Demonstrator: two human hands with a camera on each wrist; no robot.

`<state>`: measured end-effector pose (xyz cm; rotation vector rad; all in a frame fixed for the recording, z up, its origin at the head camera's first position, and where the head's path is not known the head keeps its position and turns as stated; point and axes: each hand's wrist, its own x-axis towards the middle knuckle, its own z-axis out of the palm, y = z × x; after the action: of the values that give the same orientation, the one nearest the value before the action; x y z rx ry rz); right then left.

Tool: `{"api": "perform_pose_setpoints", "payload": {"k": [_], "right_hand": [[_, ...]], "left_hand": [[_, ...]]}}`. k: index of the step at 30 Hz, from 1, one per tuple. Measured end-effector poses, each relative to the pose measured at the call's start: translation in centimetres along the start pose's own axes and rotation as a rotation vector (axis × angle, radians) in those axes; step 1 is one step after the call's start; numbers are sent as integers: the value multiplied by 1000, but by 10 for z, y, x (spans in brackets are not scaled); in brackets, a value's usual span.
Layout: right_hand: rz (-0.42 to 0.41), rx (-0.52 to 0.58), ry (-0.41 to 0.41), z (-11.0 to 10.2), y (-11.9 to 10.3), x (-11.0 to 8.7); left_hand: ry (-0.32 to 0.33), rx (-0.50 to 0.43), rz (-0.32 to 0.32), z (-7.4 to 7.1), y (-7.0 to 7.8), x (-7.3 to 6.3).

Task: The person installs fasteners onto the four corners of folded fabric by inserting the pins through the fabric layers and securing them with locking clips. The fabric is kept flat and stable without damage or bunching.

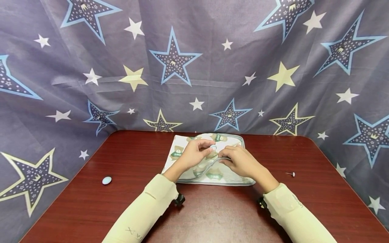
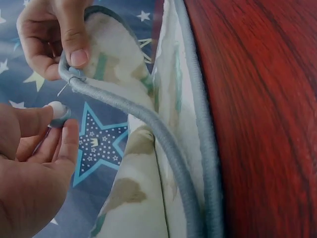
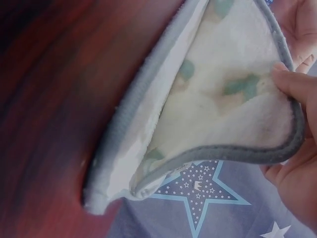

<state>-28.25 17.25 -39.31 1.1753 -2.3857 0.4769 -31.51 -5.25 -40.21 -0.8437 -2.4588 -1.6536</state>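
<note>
A white cloth with a bear print and grey-blue piped edge [image 1: 177, 152] lies on the table, its near corner folded up. My right hand [image 1: 241, 160] pinches that raised corner between thumb and fingers; the right wrist view shows the thumb on the cloth's inner face. A thin pin [image 2: 63, 89] pokes out by the piping, just below the right thumb. My left hand [image 1: 194, 153] holds a small round white and light-blue cap [image 2: 59, 113] between thumb and fingertips, a short gap away from the pin.
On the left of the dark red wooden table [image 1: 73, 202] lies a light-blue oval cap [image 1: 106, 180]. A pin with a white head [image 1: 293, 174] lies on the right side. A grey star-patterned curtain [image 1: 194, 94] hangs behind the table's far edge.
</note>
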Motion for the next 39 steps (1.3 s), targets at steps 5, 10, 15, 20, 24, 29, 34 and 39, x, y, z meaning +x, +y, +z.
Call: {"api": "perform_pose_setpoints", "payload": {"k": [5, 10, 15, 20, 24, 29, 34, 39], "right_hand": [[-10, 16, -8, 0, 0, 0], [-6, 39, -9, 0, 0, 0], [5, 67, -15, 0, 0, -1], [14, 80, -16, -1, 0, -1], [31, 84, -8, 0, 1, -1], [66, 70, 43, -1, -1, -1], [70, 33, 85, -1, -2, 0], [68, 1, 112, -1, -2, 0]], "left_hand": [[-7, -16, 21, 3, 0, 0], [-19, 20, 39, 5, -1, 0], [-19, 21, 41, 5, -2, -2], [-38, 3, 62, 4, -2, -3], [-40, 0, 68, 5, -2, -3], [-11, 12, 65, 5, -2, -4], [16, 20, 63, 5, -4, -4], [26, 23, 51, 6, -1, -6]]}}
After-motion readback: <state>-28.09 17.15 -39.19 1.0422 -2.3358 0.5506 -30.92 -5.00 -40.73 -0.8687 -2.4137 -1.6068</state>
